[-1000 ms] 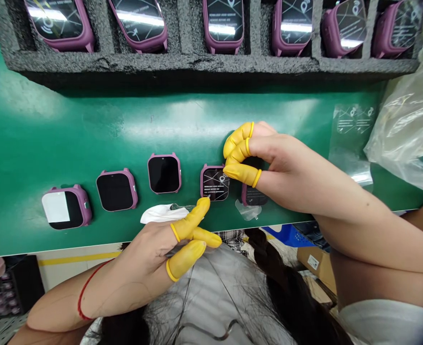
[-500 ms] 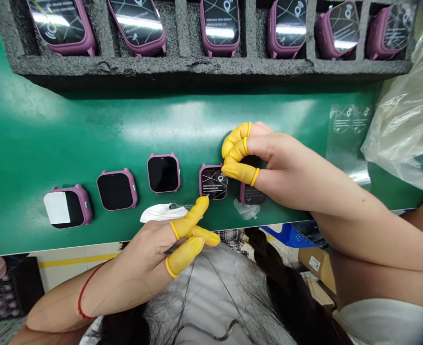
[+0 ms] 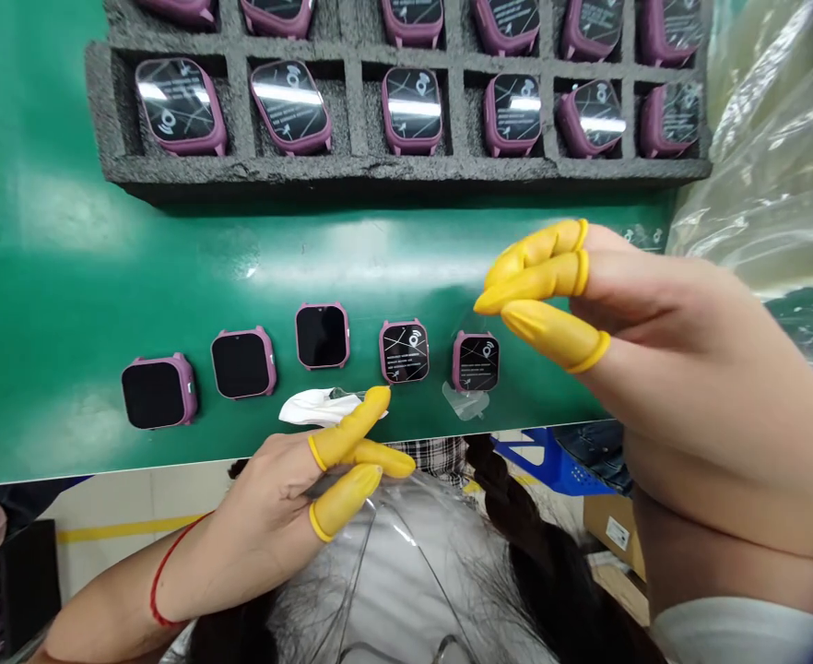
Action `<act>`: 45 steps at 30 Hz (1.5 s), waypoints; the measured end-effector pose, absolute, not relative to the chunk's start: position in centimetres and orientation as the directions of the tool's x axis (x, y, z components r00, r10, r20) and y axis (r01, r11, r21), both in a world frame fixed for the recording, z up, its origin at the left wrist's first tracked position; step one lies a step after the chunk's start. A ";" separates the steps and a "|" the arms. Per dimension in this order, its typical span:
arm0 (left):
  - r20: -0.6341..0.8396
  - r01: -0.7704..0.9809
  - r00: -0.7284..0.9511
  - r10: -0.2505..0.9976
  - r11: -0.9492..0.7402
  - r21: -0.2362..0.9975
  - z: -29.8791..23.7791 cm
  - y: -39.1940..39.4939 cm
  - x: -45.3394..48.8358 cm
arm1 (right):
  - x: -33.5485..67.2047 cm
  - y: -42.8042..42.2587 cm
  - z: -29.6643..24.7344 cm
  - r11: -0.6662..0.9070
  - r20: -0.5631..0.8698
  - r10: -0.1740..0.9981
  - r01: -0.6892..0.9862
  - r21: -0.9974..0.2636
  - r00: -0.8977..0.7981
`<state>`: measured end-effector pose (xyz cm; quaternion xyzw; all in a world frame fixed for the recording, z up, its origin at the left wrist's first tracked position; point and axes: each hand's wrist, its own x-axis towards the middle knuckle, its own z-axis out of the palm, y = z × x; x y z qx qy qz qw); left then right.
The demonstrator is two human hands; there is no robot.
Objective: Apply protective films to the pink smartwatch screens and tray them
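On the green table several purple smartwatch bodies lie in an uneven row. The two on the right, a printed-screen watch (image 3: pixel 405 352) and the rightmost watch (image 3: pixel 477 362), have white lettering and lines on their faces; the other three are plain black. My right hand (image 3: pixel 551 290), in yellow finger cots, hovers above and right of the rightmost watch. Its thumb and forefinger are slightly apart, and I make out nothing held. My left hand (image 3: pixel 344 470) rests at the table edge, fingers stretched and apart, its forefinger just below the printed-screen watch. Beside it lies a crumpled white cloth (image 3: pixel 320 407).
A clear film scrap (image 3: pixel 466 403) lies below the rightmost watch. Across the back stands a black foam tray (image 3: pixel 393 171) with watches in its compartments. Clear plastic bags (image 3: pixel 759 212) are heaped on the right. Below the table edge are a blue basket (image 3: pixel 562 466) and a cardboard box (image 3: pixel 614 535).
My right hand has moved up and right, away from the printed-screen watch, uncovering the rightmost one. My left hand stays near its place. The white patch on the leftmost watch no longer shows.
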<state>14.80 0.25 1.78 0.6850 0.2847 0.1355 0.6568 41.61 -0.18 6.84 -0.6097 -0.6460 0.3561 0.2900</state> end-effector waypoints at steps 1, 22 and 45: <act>-0.182 0.207 0.798 0.575 0.022 0.978 1.9 0.1 14.8 | 41.7 -0.7 7.2 0.014 -0.053 0.994 0.594 -0.804 -0.095; -0.290 -0.184 0.557 0.778 0.456 0.871 4.0 -4.8 12.7 | 34.9 -9.4 5.8 0.626 0.471 0.777 0.595 -0.504 -0.417; 0.057 -0.027 0.433 0.900 -0.050 0.998 2.4 -8.9 8.4 | 33.3 -7.0 6.4 -0.080 -0.120 0.989 0.368 -0.926 -0.085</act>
